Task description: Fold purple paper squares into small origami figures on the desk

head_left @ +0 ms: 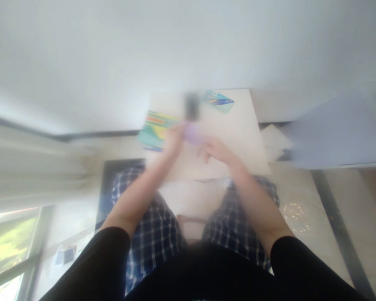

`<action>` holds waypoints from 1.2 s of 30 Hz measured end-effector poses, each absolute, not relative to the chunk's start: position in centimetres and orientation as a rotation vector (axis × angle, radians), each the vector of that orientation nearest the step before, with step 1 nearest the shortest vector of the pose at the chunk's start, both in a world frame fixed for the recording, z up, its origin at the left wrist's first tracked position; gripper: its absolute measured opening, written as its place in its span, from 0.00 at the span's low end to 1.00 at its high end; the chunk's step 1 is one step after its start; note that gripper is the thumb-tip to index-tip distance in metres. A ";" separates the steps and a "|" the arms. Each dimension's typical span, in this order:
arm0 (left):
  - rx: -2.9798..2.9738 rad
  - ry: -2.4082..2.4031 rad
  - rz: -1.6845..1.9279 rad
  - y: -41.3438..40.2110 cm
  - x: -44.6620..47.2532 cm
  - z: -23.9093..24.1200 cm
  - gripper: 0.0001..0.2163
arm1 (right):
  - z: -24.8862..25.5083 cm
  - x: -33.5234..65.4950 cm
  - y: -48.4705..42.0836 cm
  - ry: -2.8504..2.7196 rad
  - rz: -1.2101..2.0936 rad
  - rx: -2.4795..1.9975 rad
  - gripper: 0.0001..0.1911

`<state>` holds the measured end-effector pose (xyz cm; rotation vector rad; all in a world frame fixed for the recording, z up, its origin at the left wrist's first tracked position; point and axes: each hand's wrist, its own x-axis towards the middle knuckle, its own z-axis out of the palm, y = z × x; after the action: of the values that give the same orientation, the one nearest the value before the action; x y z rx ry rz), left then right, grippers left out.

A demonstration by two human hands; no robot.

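Observation:
The picture is smeared by motion. My left hand [174,140] and my right hand [215,150] meet over a small pale table [238,138], around a soft lilac thing [192,133] that I cannot name. A dark upright object [191,105] stands just behind it. Which hand grips the lilac thing is unclear; the fingers are blurred. My knees in checked shorts show under the forearms.
A colourful green and yellow packet [155,129] lies at the table's left edge and a teal packet [218,100] at its far edge. A large pale bluish sheet or surface [338,133] lies to the right. A white wall stands behind, a window [9,246] lower left.

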<state>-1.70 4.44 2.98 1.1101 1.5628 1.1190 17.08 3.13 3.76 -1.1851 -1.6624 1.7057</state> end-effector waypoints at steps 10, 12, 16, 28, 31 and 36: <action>1.041 1.482 1.191 4.4 -1.4 2.9 0.18 | 3.4 17.1 3.4 -1.703 1.694 -1.201 0.16; 0.996 1.459 1.243 4.6 -1.4 2.2 0.17 | 3.4 17.2 3.4 -1.713 1.693 -1.192 0.16; 0.931 1.370 1.317 5.3 -1.4 0.7 0.15 | 3.4 17.3 3.5 -1.729 1.688 -1.184 0.16; 1.229 1.383 0.963 5.2 -1.0 1.2 0.13 | 3.3 18.0 3.6 -1.789 1.672 -1.141 0.15; 1.271 1.500 0.901 4.4 -0.9 1.9 0.09 | 2.7 17.8 3.6 -1.806 1.689 -1.176 0.18; 1.231 1.555 0.909 4.1 -0.3 2.3 0.06 | 1.5 17.3 3.6 -1.721 1.586 -1.301 0.30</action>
<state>-0.33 4.08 2.34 1.2307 1.5547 0.9095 17.33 3.63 1.54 -1.3011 -1.7205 1.5859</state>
